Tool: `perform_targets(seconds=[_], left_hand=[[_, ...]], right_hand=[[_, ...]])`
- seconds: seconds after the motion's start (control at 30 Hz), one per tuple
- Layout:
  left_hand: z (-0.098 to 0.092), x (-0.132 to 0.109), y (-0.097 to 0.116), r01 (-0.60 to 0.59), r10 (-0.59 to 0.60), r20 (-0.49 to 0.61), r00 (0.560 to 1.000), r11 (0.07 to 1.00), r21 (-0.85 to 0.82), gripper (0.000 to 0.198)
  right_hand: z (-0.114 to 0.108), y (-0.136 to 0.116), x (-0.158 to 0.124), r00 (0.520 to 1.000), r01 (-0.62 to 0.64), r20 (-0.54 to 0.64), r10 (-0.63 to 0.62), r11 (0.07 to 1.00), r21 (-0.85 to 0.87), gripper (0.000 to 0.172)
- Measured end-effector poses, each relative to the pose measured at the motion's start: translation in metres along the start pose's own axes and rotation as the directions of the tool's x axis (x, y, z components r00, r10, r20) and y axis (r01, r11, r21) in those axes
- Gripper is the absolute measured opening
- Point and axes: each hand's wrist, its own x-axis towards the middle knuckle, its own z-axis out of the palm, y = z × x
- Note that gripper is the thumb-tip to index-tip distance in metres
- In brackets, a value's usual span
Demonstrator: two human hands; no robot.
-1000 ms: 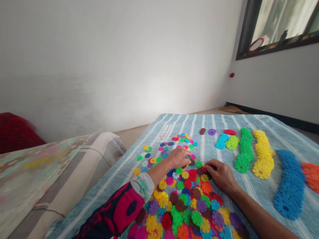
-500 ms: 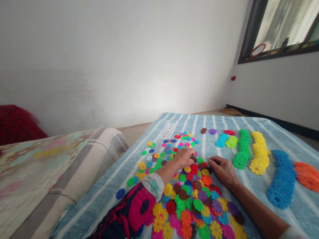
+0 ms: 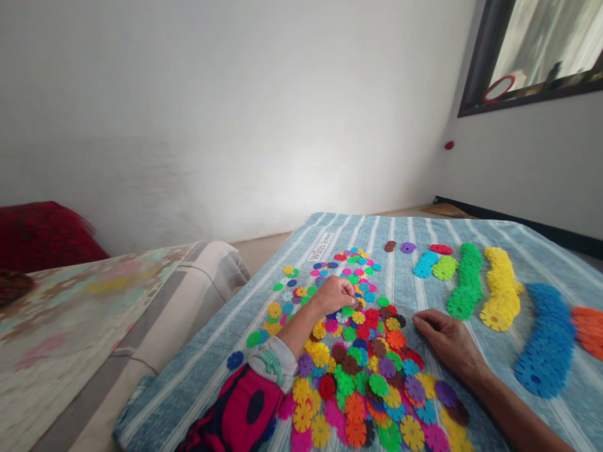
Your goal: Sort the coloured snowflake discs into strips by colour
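Notched plastic discs in many colours lie in a loose heap [image 3: 351, 364] on the striped blue cloth. Over the far part of that heap is my left hand [image 3: 335, 294], its fingers curled and pinched close to a brown disc [image 3: 359, 304]; whatever is between the fingertips is hidden. My right hand [image 3: 447, 339] rests just right of the heap, thumb and fingers pressed together, and I cannot make out anything in them. To its right are overlapping rows of green discs [image 3: 464, 282], yellow discs [image 3: 500, 292] and blue discs [image 3: 546, 342].
Farther back are small groups: brown [image 3: 390, 246], purple [image 3: 408, 248], red [image 3: 441, 249], light blue [image 3: 425, 265] and lime discs [image 3: 445, 268]. Orange discs [image 3: 588, 329] lie at the right edge. A bed [image 3: 155, 326] stands left, and a wall [image 3: 264, 125] rises behind.
My left hand has drawn slightly left across the heap. My right hand has shifted a little right and nearer, away from the discs. The whole view has turned slightly left.
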Motion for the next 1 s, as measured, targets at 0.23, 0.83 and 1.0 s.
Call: perform_targets(seconds=[0.23,0.83,1.0], left_hand=[[0.013,0.0,0.004,0.013,-0.014,0.009,1.0,0.992,0.125,0.011],[0.011,-0.01,0.018,0.031,-0.047,0.036,0.998,0.935,0.354,0.026],[0.012,-0.012,0.021,0.042,-0.059,0.04,0.997,0.937,0.347,0.025]], right_hand=[[0.0,-0.001,0.0,1.0,0.003,0.028,-0.003,1.0,-0.001,0.035],[0.0,-0.003,-0.001,0.999,0.02,0.036,-0.02,1.0,0.016,0.033],[0.0,0.0,0.0,0.999,0.025,0.042,-0.026,0.999,0.019,0.031]])
